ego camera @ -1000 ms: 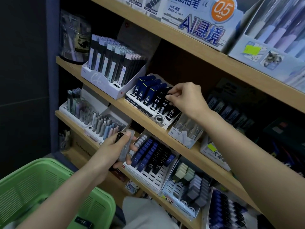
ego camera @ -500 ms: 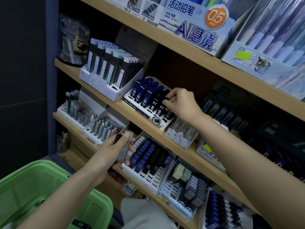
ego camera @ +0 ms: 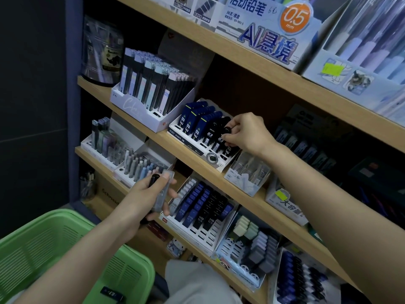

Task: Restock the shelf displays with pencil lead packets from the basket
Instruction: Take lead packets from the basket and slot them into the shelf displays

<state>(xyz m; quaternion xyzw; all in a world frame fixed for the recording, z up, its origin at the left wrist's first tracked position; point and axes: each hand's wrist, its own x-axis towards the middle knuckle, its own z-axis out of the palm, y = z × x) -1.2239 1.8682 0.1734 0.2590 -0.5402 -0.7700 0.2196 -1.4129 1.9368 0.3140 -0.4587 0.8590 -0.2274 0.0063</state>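
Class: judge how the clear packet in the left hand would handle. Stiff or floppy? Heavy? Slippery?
The clear packet is probably stiff: its edges look straight in the left hand. Likely light: that hand holds it together with a black packet. Its smooth plastic may be slippery.

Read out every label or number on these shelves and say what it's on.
"0.5 mm": orange round badge on the pale blue cardboard display box.
"AI悬境": same box.
"03": black lead packets in the white slotted tray.
"HB 05": blue and black packets, lower white tray.
Too blurred: print on the clear plastic case in the left hand.
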